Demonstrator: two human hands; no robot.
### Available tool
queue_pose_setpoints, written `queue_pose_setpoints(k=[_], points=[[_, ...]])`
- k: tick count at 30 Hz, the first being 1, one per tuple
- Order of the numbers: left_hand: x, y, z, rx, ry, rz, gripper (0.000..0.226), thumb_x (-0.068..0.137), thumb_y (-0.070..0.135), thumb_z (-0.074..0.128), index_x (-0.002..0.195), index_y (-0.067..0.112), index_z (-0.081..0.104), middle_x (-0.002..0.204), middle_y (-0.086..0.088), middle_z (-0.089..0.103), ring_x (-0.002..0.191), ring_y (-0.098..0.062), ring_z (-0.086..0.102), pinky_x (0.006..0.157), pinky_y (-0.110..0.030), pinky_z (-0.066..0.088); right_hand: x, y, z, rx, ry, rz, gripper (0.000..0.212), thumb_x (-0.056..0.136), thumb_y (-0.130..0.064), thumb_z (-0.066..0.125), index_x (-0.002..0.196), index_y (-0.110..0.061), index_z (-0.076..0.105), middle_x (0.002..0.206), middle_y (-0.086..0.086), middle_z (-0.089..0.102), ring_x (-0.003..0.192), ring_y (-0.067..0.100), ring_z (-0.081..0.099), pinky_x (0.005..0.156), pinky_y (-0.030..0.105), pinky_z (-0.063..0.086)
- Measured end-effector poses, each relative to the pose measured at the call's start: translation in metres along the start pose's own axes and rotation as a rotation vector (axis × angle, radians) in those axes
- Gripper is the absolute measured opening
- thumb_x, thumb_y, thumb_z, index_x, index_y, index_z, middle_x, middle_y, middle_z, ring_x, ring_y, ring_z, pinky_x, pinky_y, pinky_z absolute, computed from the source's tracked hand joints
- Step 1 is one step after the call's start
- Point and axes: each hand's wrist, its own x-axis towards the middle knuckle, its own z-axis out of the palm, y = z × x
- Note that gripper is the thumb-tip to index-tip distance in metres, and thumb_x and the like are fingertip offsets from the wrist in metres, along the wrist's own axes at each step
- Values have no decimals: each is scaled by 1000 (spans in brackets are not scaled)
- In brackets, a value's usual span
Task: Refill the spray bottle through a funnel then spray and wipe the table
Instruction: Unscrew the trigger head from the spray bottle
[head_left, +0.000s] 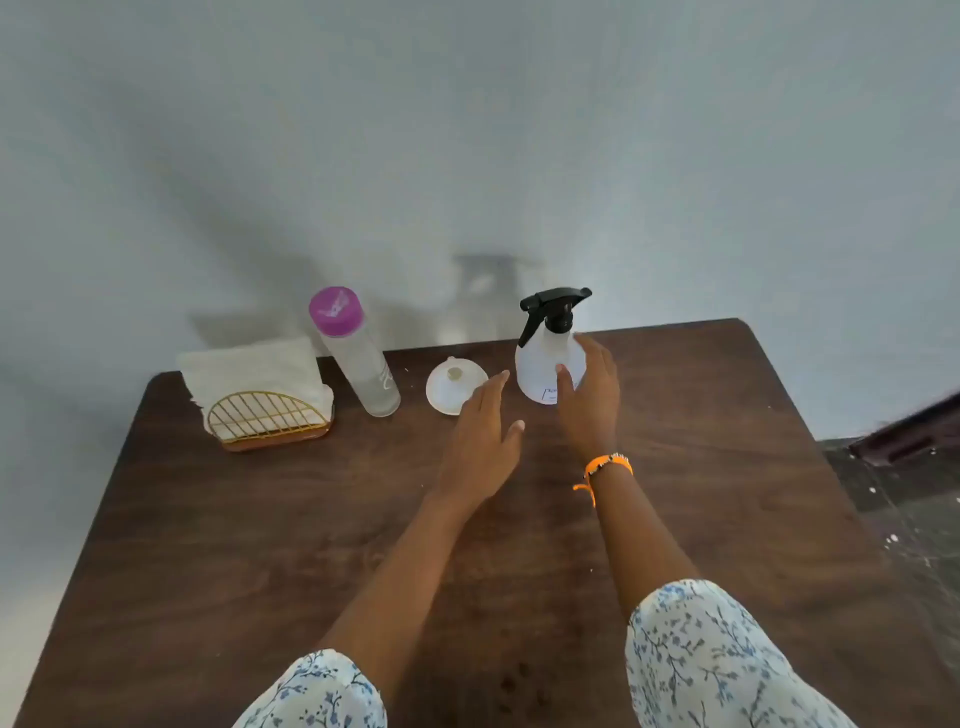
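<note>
Opening step, by my reading: right hand (589, 402), fingers (565, 383) spread and holding nothing, reaches the sprayer (548, 364) at twelve o'clock on the table (727, 467); left hand (480, 436) open beside the funnel (452, 387); next, unscrew the sprayer's head.

Dark wooden table (727, 415): napkin holder (267, 415), water bottle (358, 358), apparently upturned funnel (449, 387), spray bottle (543, 364).

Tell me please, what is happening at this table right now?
A person reaches with both hands toward a spray bottle standing at the far side of a brown wooden table. The right hand is open at the bottle's side; the left hand is open, just short of it. The trigger head is on. A white funnel, a purple-capped water bottle and a napkin holder wait to the left, untouched.
</note>
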Motion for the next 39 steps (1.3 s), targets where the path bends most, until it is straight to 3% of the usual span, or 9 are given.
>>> queue_pose_setpoints(k=[2, 8, 13, 18, 24, 29, 33, 37, 39], points=[[9, -4, 2, -19, 29, -9, 60, 91, 18, 51, 144, 20, 24, 150, 2, 30, 138, -14, 26, 111, -31, 24, 13, 1, 5, 12, 12, 8, 50, 86, -11, 58, 133, -8, 43, 134, 10, 49, 124, 24, 44, 102, 33, 35], [12, -13, 10, -43, 40, -36, 58, 91, 16, 52, 143, 20, 27, 149, 2, 32, 138, -13, 27, 114, -35, 26, 27, 5, 18, 56, -1, 57, 45, 86, -12, 59, 130, -9, 49, 128, 8, 57, 119, 21, 50, 98, 27, 38], [0, -15, 18, -62, 53, -58, 58, 91, 17, 51, 143, 23, 26, 151, 4, 28, 140, -10, 23, 110, -24, 20, 15, 9, 23, 49, 81, 101, 37, 86, -15, 60, 122, -8, 55, 120, 6, 63, 112, 20, 56, 96, 35, 45], [-26, -17, 11, -113, 66, -26, 63, 90, 13, 53, 144, 22, 24, 152, 8, 25, 140, -4, 20, 113, -23, 18, -25, -2, 16, 66, 119, 101, 36, 84, -12, 61, 120, -10, 57, 119, 3, 63, 111, 17, 56, 94, 28, 43], [-82, -23, -13, -87, 113, -79, 61, 91, 14, 52, 144, 24, 23, 152, 7, 25, 139, -7, 23, 111, -24, 20, -93, -28, 5, 161, 66, 151, 34, 83, -14, 63, 117, -15, 58, 117, -1, 64, 110, 13, 56, 93, 31, 45], [-139, -37, -25, -80, 172, -61, 58, 88, 10, 55, 141, 17, 31, 149, 2, 33, 137, -9, 28, 113, -28, 24, -156, -52, 1, 252, -52, 95, 32, 82, -12, 65, 112, -18, 58, 107, -9, 63, 101, 7, 58, 83, 16, 46], [-176, -54, -27, -107, 179, -35, 59, 86, 32, 51, 140, 14, 35, 146, -1, 39, 135, -14, 35, 111, -37, 32, -202, -55, -1, 252, -148, 79, 33, 81, -16, 64, 114, -18, 57, 111, -6, 64, 102, 6, 56, 85, 15, 44], [-207, -67, -23, -80, 163, -29, 62, 83, 45, 46, 137, 14, 40, 143, 6, 39, 129, -3, 37, 104, -12, 30, -242, -51, -5, 221, -219, 58, 31, 82, -17, 64, 112, -21, 57, 108, -8, 63, 99, 3, 55, 82, 5, 39], [-218, -69, -19, -65, 140, -33, 62, 81, 45, 46, 134, 14, 45, 137, 11, 39, 122, 3, 37, 96, 0, 25, -258, -48, -7, 179, -227, 40, 31, 82, -22, 62, 112, -22, 56, 107, -7, 63, 98, 5, 55, 83, 10, 40]])
